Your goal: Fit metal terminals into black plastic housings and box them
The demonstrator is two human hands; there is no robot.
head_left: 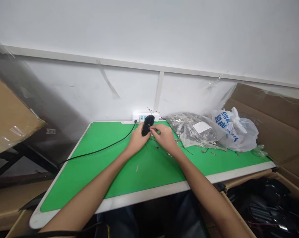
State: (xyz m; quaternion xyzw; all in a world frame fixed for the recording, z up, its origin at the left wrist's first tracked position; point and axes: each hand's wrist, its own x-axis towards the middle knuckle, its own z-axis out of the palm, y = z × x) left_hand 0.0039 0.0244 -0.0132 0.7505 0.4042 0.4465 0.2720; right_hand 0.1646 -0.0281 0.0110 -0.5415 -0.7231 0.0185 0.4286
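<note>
The left hand (137,138) clamps a black, elongated shell with rounded ends, apparently plastic (146,125), raised above the near-central rear part of the green-topped, white-edged table (90,178). The shell stands nearly upright, its worked face turned toward the person; small bright details show on that face.

The right hand (165,135) meets the shell at its right side. Its thumb and index finger are close together at the face; whether they pinch a small component cannot be told.

A thin dark wire (151,112) projects above the shell's top; its attachment is unclear. Behind stands a white power strip with blue sockets (137,116). To the right lies a clear plastic bag of small metallic parts (186,127), with loose metal pieces (213,153) on the table before it.

Step in hand, as judged: fine finger work on the shell's face. The next move calls for a firm left-hand hold, a steady shell angle and light, precise right-hand fingertip pressure.
</note>
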